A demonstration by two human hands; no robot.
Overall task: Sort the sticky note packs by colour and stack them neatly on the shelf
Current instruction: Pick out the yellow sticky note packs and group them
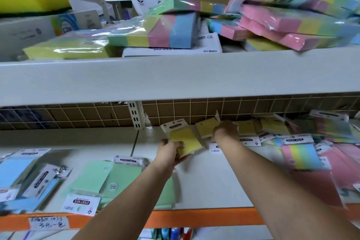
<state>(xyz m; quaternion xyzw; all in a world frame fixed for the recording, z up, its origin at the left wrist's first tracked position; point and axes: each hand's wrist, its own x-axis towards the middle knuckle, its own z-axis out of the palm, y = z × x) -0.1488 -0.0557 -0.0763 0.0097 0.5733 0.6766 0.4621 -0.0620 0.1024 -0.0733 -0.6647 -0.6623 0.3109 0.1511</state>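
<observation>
both arms reach forward and up over the orange front edge of the lower shelf (204, 179), toward its back. the left hand (169, 152) has its fingers and thumb curled around the near end of 1 yellow sticky note pack (183, 140), holding it tilted above the shelf's middle, header card pointing to the back. the right hand (227, 129), knuckles up, closes over the edge of a second yellow pack (205, 126) close to the shelf's back edge, just right of the first; the fingertips are hidden.

more yellow packs (251, 126) lie behind the right hand along the back edge. about 3 green packs (109, 177) lie near the front edge left of centre, blue packs (15, 169) at the front left corner, and pink packs (342, 163) with 1 striped multicolour pack (302, 154) toward the right end. the count there is blurred.

the upper shelf (175, 76) carries a jumble of wrapped multicolour blocks (171, 29).
</observation>
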